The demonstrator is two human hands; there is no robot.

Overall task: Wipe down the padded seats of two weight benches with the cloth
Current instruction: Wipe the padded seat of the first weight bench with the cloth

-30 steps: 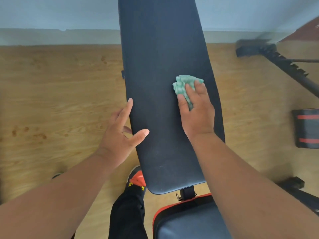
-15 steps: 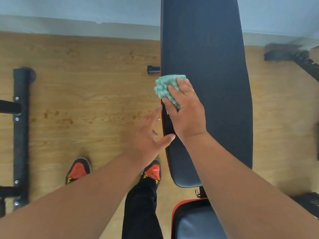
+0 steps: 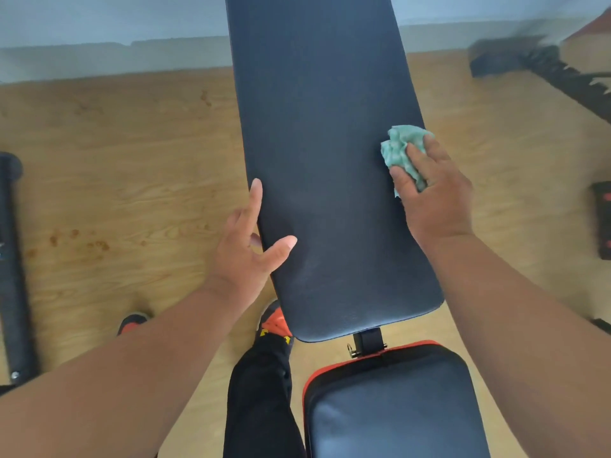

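So the cloth [image 3: 401, 150] just swept from the long pad's [image 3: 325, 166] left edge over to its right edge, right hand [image 3: 429, 190] pressing it flat-ish, fingers maybe slightly curled. Left hand [image 3: 246, 249] stays relaxed, steadying the pad's left edge. Another pass done.

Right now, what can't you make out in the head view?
- Far end of the long back pad: cut off by the top edge.
- Cloth: its near part lies under the right hand.
- Left hand fingers past the pad's left edge: hidden by the pad and the hand.
- Equipment at top right: blurred and cropped.
- Second bench: cannot identify.
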